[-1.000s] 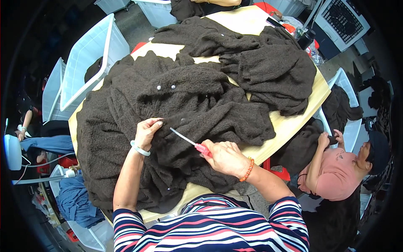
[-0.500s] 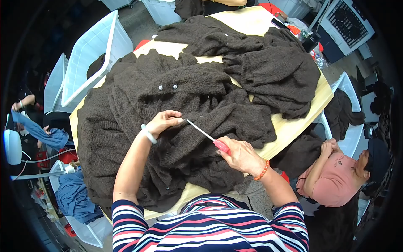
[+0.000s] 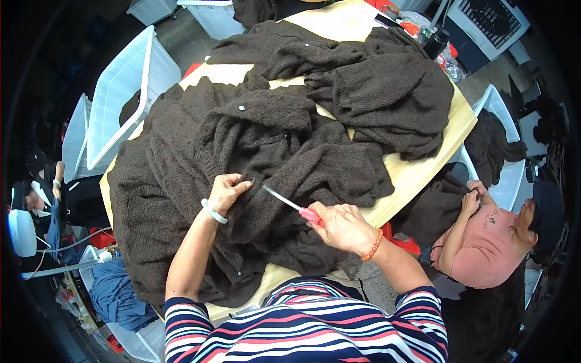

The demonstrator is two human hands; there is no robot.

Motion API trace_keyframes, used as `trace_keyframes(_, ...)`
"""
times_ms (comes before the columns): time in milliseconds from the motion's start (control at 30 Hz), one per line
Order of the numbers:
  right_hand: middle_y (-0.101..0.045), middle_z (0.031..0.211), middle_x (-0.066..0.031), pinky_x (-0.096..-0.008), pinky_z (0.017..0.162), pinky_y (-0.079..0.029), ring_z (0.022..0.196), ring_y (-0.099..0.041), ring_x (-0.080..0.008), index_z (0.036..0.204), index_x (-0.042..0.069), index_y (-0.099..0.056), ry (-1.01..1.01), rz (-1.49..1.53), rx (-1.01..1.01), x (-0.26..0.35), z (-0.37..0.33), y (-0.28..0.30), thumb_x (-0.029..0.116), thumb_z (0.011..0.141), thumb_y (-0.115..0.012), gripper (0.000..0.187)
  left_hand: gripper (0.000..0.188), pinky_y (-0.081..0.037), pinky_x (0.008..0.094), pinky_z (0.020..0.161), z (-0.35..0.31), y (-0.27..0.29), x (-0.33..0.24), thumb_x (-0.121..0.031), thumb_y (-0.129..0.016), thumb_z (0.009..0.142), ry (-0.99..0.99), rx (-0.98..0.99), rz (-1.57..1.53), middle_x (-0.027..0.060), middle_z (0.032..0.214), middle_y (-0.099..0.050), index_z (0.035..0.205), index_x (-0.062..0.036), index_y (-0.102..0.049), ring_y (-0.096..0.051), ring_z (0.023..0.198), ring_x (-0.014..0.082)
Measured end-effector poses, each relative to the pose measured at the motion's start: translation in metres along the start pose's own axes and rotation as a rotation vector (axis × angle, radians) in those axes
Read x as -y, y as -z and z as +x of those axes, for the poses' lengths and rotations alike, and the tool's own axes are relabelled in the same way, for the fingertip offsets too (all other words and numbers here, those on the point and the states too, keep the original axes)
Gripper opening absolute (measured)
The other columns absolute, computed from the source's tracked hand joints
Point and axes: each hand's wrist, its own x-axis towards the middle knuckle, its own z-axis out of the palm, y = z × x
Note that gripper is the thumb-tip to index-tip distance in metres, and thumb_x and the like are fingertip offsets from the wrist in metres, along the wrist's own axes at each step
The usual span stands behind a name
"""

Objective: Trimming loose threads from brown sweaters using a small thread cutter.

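A dark brown knitted cardigan (image 3: pixel 181 151) with shiny buttons is spread over the near part of the table. My left hand (image 3: pixel 225 195), wearing a pale bangle, is closed in a pinch on the cardigan's edge. In my right hand (image 3: pixel 345 227), which has an orange bead bracelet, is a screwdriver-like tool (image 3: pixel 310 215) with a red handle and a thin metal shaft. Its tip points at the left fingertips, a small gap apart. One shiny button (image 3: pixel 242 108) shows on a fold beyond my left hand, and another (image 3: pixel 239 273) lies nearer my body.
More brown knitwear (image 3: pixel 393 103) covers the far right of the wooden table (image 3: pixel 433 160). White bins (image 3: pixel 121 91) stand at the left. A co-worker in pink (image 3: pixel 481 245) handles brown cloth at the right. A black bottle (image 3: pixel 437 42) stands at the far corner.
My left hand has shifted slightly down and left with the knit edge. The tool has moved left along with it. Fewer buttons show on the far fold. A person at the left has lowered blue cloth.
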Motion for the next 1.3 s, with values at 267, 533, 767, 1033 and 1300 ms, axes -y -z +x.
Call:
trace_keyframes(267, -0.066, 0.076, -0.0200, -0.0497, 0.070, -0.052, 0.076, -0.066, -0.0408, 0.102, 0.007, -0.052, 0.021, 0.050, 0.078, 0.003, -0.002, -0.001, 0.027, 0.091, -0.058, 0.023, 0.005, -0.051, 0.0210, 0.065, -0.013, -0.008, 0.001, 0.001, -0.065, 0.087, -0.056, 0.040, -0.046, -0.0001, 0.084, -0.069, 0.091, 0.0020, -0.069, -0.061, 0.070, 0.0058)
trace_keyframes(533, -0.067, 0.082, -0.0209, -0.0497, 0.071, -0.052, 0.080, -0.065, -0.0407, 0.108, 0.007, -0.053, -0.004, 0.093, 0.011, -0.018, -0.018, 0.006, 0.023, 0.091, -0.059, 0.024, 0.025, -0.050, 0.0247, 0.082, 0.006, -0.004, -0.011, -0.014, -0.069, 0.089, 0.051, 0.171, 0.036, 0.0009, 0.101, -0.067, 0.108, 0.0017, -0.064, -0.061, 0.088, 0.0086)
trace_keyframes(767, -0.067, 0.090, -0.0186, -0.0482, 0.070, -0.052, 0.082, -0.065, -0.0401, 0.110, 0.009, -0.054, -0.051, 0.117, -0.065, -0.035, -0.022, 0.011, 0.022, 0.088, -0.063, 0.027, 0.028, -0.048, 0.0251, 0.082, 0.056, -0.036, -0.013, -0.014, -0.073, 0.086, 0.143, 0.064, 0.121, 0.0020, 0.098, -0.068, 0.108, 0.0010, -0.066, -0.060, 0.090, 0.0089)
trace_keyframes(1033, -0.067, 0.078, -0.0182, -0.0502, 0.069, -0.051, 0.075, -0.065, -0.0414, 0.110, 0.011, -0.056, -0.109, 0.065, -0.048, -0.038, -0.028, 0.019, 0.025, 0.089, -0.063, 0.026, 0.017, -0.053, 0.0240, 0.073, 0.035, -0.053, -0.013, -0.004, -0.070, 0.086, -0.056, 0.063, -0.005, 0.0039, 0.091, -0.070, 0.101, 0.0044, -0.069, -0.064, 0.077, 0.0098)
trace_keyframes(1300, -0.066, 0.075, -0.0213, -0.0509, 0.069, -0.052, 0.074, -0.066, -0.0410, 0.100, 0.007, -0.055, 0.001, 0.084, -0.022, -0.029, -0.025, 0.020, 0.026, 0.089, -0.061, 0.023, 0.014, -0.050, 0.0206, 0.076, 0.018, -0.053, -0.008, 0.000, -0.062, 0.090, -0.233, 0.085, 0.070, 0.0005, 0.093, -0.070, 0.102, 0.0041, -0.069, -0.061, 0.080, 0.0062)
